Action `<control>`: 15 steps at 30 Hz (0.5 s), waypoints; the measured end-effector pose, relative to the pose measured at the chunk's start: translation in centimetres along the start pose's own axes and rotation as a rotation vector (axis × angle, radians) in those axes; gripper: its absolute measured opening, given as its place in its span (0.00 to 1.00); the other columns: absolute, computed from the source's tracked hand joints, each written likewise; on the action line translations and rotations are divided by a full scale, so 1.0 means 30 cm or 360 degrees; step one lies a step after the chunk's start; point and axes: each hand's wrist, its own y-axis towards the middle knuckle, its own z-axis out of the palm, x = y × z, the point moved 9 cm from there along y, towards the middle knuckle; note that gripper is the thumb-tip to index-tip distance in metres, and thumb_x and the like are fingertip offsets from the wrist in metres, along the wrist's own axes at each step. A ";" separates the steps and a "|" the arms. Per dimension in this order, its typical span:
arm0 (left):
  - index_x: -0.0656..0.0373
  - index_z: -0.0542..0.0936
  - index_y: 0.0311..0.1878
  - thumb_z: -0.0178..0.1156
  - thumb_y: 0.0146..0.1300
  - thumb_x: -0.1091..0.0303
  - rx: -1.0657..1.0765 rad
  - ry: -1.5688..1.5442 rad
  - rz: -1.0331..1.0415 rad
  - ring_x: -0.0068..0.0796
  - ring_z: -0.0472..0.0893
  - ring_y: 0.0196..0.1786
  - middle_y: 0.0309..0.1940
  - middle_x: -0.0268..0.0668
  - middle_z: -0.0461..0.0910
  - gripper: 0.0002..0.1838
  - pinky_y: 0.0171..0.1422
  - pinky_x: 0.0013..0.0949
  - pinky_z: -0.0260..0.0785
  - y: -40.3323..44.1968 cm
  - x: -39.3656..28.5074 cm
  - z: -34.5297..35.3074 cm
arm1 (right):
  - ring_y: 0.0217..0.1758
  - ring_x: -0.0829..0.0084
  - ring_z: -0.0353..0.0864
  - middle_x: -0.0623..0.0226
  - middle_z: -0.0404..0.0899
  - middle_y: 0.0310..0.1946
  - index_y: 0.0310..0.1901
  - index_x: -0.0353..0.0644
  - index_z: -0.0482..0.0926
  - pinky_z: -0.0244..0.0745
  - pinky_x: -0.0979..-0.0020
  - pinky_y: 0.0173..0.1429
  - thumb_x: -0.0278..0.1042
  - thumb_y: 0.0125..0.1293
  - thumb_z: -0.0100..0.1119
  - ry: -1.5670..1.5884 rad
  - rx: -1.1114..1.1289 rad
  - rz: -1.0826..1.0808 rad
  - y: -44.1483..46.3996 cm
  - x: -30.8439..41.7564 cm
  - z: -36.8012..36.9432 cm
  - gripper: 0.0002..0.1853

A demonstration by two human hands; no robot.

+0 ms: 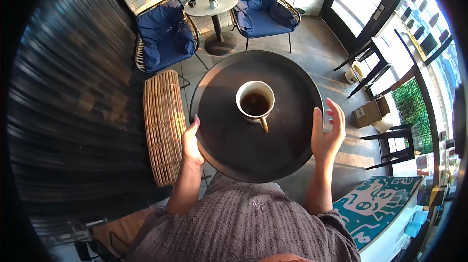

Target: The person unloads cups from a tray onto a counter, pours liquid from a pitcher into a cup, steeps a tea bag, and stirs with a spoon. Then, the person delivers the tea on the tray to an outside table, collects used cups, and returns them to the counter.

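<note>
A round black tray [234, 150] is held level in front of my body. On it, a little above its middle, stands a white cup [255, 99] with dark liquid inside and a brownish handle pointing towards me. My left hand [192, 143] grips the tray's left rim, thumb along the edge and the other fingers hidden underneath. At the right rim is my right hand [329, 132], its fingers spread and raised beside the edge; whether it touches the tray is hard to tell.
Ahead, a small round table [224, 1] bears a mug, a dark cup and a plant, between two blue-cushioned chairs [263, 10]. A woven rattan piece [163, 128] is at the left. Stools, a cardboard box [368, 113] and a teal-patterned counter [375, 206] stand right.
</note>
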 end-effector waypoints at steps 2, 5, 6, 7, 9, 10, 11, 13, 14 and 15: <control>0.66 0.74 0.58 0.57 0.69 0.52 0.0060 -0.0145 -0.0178 0.39 0.78 0.58 0.57 0.42 0.78 0.26 0.64 0.42 0.69 0.102 0.006 0.106 | 0.32 0.79 0.75 0.65 0.82 0.40 0.45 0.39 0.81 0.69 0.76 0.37 0.28 0.59 0.67 0.0477 0.0265 0.0137 0.058 -0.016 0.157 0.12; 0.67 0.71 0.61 0.54 0.70 0.52 0.0275 -0.0396 -0.0279 0.42 0.76 0.60 0.60 0.43 0.75 0.27 0.66 0.44 0.68 0.337 0.030 0.209 | 0.27 0.85 0.71 0.68 0.81 0.35 0.41 0.38 0.82 0.64 0.82 0.30 0.30 0.60 0.68 0.0847 0.0738 0.0321 0.116 -0.045 0.434 0.09; 0.66 0.68 0.65 0.49 0.72 0.53 0.0358 -0.0419 -0.0237 0.44 0.75 0.62 0.61 0.45 0.74 0.28 0.68 0.46 0.65 0.417 0.023 0.254 | 0.28 0.86 0.71 0.70 0.80 0.33 0.42 0.37 0.82 0.64 0.82 0.30 0.30 0.60 0.69 0.0820 0.0869 0.0280 0.159 -0.031 0.508 0.10; 0.66 0.68 0.65 0.49 0.72 0.53 0.0364 -0.0420 -0.0256 0.44 0.75 0.62 0.61 0.45 0.74 0.28 0.68 0.46 0.65 0.497 0.018 0.295 | 0.26 0.86 0.70 0.71 0.79 0.32 0.42 0.37 0.82 0.65 0.80 0.30 0.31 0.60 0.69 0.0798 0.0925 0.0229 0.208 -0.019 0.575 0.11; 0.65 0.67 0.66 0.46 0.74 0.53 0.0438 -0.0360 -0.0199 0.44 0.74 0.63 0.62 0.46 0.73 0.27 0.69 0.46 0.63 0.626 -0.010 0.375 | 0.25 0.85 0.68 0.70 0.79 0.30 0.44 0.36 0.81 0.66 0.79 0.31 0.32 0.62 0.67 0.0716 0.1143 0.0279 0.283 -0.033 0.719 0.12; 0.65 0.67 0.66 0.44 0.74 0.54 0.0497 -0.0390 -0.0241 0.45 0.74 0.63 0.62 0.47 0.73 0.26 0.70 0.47 0.63 0.670 -0.030 0.433 | 0.25 0.85 0.68 0.70 0.79 0.30 0.44 0.36 0.81 0.66 0.79 0.31 0.32 0.62 0.67 0.0704 0.1149 0.0299 0.318 -0.045 0.773 0.12; 0.65 0.67 0.66 0.44 0.74 0.54 0.0500 -0.0395 -0.0251 0.45 0.74 0.63 0.62 0.47 0.73 0.26 0.70 0.47 0.63 0.729 -0.043 0.455 | 0.25 0.85 0.68 0.70 0.79 0.29 0.44 0.36 0.81 0.66 0.79 0.31 0.33 0.64 0.65 0.0763 0.1239 0.0366 0.345 -0.061 0.844 0.11; 0.65 0.68 0.65 0.44 0.74 0.54 0.0525 -0.0426 -0.0256 0.45 0.74 0.62 0.62 0.46 0.73 0.26 0.69 0.46 0.64 0.859 -0.079 0.510 | 0.25 0.85 0.68 0.70 0.79 0.29 0.44 0.36 0.80 0.66 0.79 0.31 0.34 0.66 0.64 0.0818 0.1318 0.0412 0.430 -0.097 0.963 0.11; 0.65 0.68 0.65 0.44 0.74 0.54 0.0526 -0.0432 -0.0249 0.45 0.74 0.62 0.62 0.46 0.73 0.26 0.69 0.46 0.64 0.913 -0.098 0.539 | 0.25 0.86 0.69 0.70 0.79 0.28 0.44 0.35 0.80 0.67 0.79 0.32 0.35 0.67 0.62 0.0795 0.1362 0.0462 0.463 -0.122 1.021 0.11; 0.65 0.69 0.65 0.45 0.74 0.53 0.0523 -0.0449 -0.0254 0.45 0.74 0.62 0.62 0.46 0.74 0.26 0.69 0.47 0.64 0.960 -0.116 0.563 | 0.26 0.86 0.70 0.70 0.79 0.28 0.44 0.35 0.79 0.68 0.79 0.32 0.36 0.68 0.61 0.0777 0.1416 0.0515 0.494 -0.139 1.076 0.11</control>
